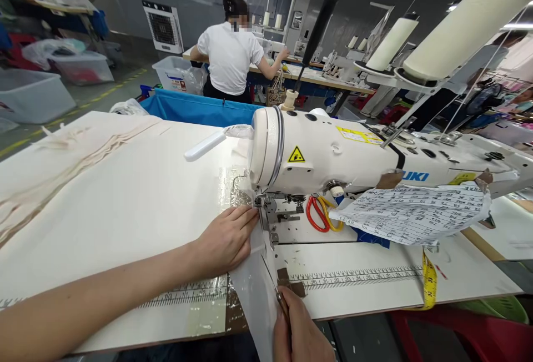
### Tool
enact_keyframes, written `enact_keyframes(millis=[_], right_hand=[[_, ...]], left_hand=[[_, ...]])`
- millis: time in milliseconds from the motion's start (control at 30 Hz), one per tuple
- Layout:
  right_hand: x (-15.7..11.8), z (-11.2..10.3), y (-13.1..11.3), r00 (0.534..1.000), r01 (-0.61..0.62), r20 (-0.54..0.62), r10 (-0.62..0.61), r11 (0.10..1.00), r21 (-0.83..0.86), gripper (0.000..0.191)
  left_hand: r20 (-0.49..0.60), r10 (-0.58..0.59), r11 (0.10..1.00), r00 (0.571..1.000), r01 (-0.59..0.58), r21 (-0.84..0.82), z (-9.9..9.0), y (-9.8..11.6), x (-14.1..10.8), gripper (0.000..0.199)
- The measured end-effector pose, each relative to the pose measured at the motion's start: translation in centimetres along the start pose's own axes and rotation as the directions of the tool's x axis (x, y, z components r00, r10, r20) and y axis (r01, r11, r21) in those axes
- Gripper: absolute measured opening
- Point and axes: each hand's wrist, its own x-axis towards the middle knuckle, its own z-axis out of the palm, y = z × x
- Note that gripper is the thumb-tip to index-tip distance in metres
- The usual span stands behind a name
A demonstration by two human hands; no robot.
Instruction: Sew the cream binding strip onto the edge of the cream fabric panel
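My left hand (pixel 227 234) lies with its fingers stretched flat on a strip of white fabric (pixel 256 290), fingertips close to the presser foot of the white sewing machine (pixel 333 154). The strip runs from the needle area down over the table's front edge. At the bottom, my right hand (pixel 302 328) is closed around an awl (pixel 280 300), a thin pointed metal tool whose tip points up at the fabric. The right fingers are beside the strip's lower part; whether they also pinch it I cannot tell.
Red-handled scissors (pixel 317 215) lie under the machine arm, near a sheet of handwritten paper (pixel 416 212). A yellow tape measure (pixel 428 281) hangs at the front edge. Cream fabric strips (pixel 83 165) lie at left, a blue cloth bin (pixel 200 107) behind. A co-worker (pixel 231 54) sits beyond.
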Motion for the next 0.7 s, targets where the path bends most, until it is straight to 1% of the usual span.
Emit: enact_keyframes(millis=[233,367,533,700], right_hand=[[0.8,0.4,-0.1,1.0,0.031,0.0,-0.031,0.999,0.014,0.037],[1.3,0.4,-0.2,0.999,0.04,0.03,-0.041,0.999,0.025,0.034],[1.9,0.4,-0.3,0.996,0.077,0.046,-0.078,0.997,0.025,0.033],[2.6,0.3,-0.6,0.994,0.092,0.065,-0.093,0.995,0.024,0.032]], left_hand=[[-0.022,0.014,1.0,1.0,-0.014,0.027,0.4,0.5,-0.3,0.049],[-0.042,0.019,0.999,0.999,-0.017,0.037,0.4,0.8,-0.7,0.049],[-0.064,0.018,1.0,0.998,-0.018,0.007,0.4,1.2,-1.1,0.048],[-0.057,0.037,0.999,0.998,-0.038,-0.012,0.3,1.5,-1.3,0.049]])
